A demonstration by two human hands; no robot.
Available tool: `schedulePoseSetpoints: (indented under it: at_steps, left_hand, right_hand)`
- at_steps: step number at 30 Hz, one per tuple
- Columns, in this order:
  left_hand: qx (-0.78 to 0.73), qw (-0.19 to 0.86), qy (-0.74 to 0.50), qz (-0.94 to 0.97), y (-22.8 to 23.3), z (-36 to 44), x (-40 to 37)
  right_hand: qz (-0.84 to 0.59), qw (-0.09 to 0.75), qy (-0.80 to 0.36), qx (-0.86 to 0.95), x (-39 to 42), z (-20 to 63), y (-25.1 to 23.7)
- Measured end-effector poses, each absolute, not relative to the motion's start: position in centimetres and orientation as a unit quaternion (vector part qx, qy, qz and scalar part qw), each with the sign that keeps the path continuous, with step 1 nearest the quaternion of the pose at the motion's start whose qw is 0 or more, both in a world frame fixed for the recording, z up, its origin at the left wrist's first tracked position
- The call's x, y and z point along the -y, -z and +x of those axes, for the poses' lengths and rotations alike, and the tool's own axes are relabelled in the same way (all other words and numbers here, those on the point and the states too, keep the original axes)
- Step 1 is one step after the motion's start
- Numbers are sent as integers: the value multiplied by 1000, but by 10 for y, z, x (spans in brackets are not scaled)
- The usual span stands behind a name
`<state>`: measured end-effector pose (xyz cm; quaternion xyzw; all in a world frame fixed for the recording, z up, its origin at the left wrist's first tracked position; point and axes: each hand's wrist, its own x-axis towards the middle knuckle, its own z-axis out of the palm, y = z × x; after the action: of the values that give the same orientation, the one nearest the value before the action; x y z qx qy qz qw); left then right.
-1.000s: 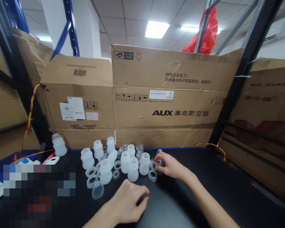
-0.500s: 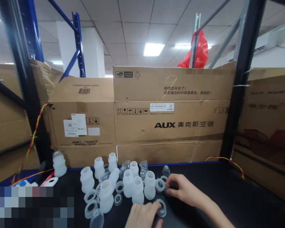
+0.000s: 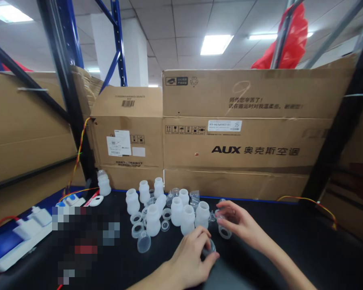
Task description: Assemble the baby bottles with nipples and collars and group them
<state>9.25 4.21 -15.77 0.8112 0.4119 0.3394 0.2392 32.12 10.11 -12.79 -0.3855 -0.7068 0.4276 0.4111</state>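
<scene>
Power strip (image 3: 30, 233) along left edge of black tabletop (image 3: 266, 266). Near back edge, toward left corner: capped bottle (image 3: 104, 184), seemingly done. Middle: open bottles (image 3: 153, 220), one tipped, loose rings (image 3: 137, 230) and clear cap (image 3: 144, 242) beside them; most seems left. Left hand (image 3: 196, 257) curled about clear piece (image 3: 212, 245), right hand (image 3: 242, 221) with fingers parted over clear ring (image 3: 225, 233); cannot tell whether either grips. Beyond back edge: cardboard (image 3: 248, 173), lit ceiling (image 3: 187, 20).
</scene>
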Motion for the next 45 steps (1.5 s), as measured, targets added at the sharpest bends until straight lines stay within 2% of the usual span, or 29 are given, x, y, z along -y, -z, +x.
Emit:
schedulePoseSetpoints:
  at_steps: [4,11,14,18,27,33,37,42,45]
  left_hand:
    - [-405,339,-384,758,156,95,-41]
    - [-366,583,-438,578,160,99,-48]
    - [-332,677,-462,467,155,101,-47]
    - [-288,751,-480,350,147,102,-43]
    - [-275,795,-465,277,144,102,-40]
    - [-259,811,-446,278,144,101,-40]
    - [-261,805,-452,283,141,99,-41]
    - [-277,783,-469,300,137,100,-41]
    - [-284,774,-468,318,137,101,-40]
  right_hand:
    - [-368,418,-455,695,-99,319,127]
    - [-316,345,-535,703,-94,327,123]
    - [-306,364,-542,693,-89,325,119]
    - [-320,384,-524,690,-85,319,112]
    - [-301,355,-505,727,-67,307,103]
    - [-346,329,-453,752,-65,308,102]
    - [-347,334,-403,778,-64,309,100]
    - [-352,335,-402,776,-57,304,95]
    - [-361,353,-332,797,-55,299,95]
